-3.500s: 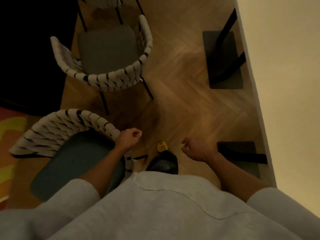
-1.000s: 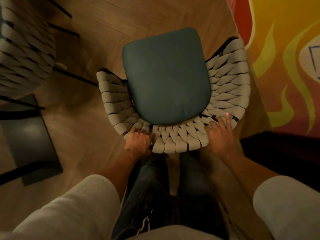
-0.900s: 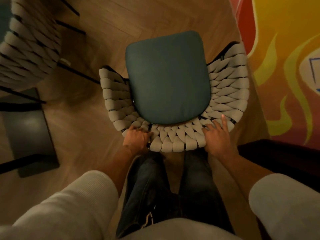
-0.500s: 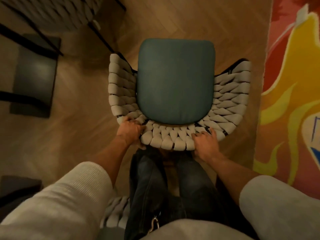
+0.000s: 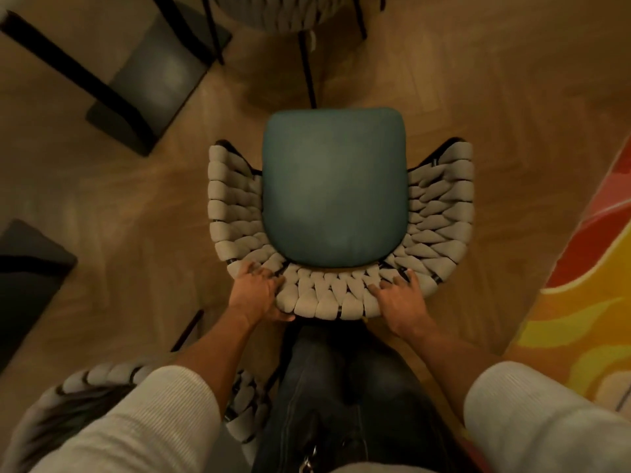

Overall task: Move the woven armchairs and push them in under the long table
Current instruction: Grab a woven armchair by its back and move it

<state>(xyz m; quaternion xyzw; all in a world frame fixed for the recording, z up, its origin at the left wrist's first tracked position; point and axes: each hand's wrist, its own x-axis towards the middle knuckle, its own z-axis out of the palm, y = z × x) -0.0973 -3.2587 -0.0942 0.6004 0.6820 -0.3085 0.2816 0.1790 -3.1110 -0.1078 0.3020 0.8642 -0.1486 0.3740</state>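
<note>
A woven armchair (image 5: 440, 213) with a teal seat cushion (image 5: 333, 189) stands on the wooden floor right in front of me, its curved backrest toward my legs. My left hand (image 5: 254, 297) grips the left part of the backrest, fingers over the top and thumb underneath. My right hand (image 5: 401, 302) holds the right part, its fingers spread and bent over the woven straps. A second woven armchair (image 5: 283, 15) shows at the top edge. A third one (image 5: 78, 394) sits at the bottom left, partly hidden by my left sleeve.
Dark table legs on flat base plates stand at the top left (image 5: 153, 80) and at the left edge (image 5: 27, 264). A bright orange, yellow and red rug (image 5: 580, 308) covers the floor on the right. Thin black legs (image 5: 307, 70) of the far chair reach toward the cushion.
Both hands stayed on the backrest while the chair and I turned. The rug slid toward the right edge, the table bases and far chair swung up the frame, and a third chair appeared at the bottom left.
</note>
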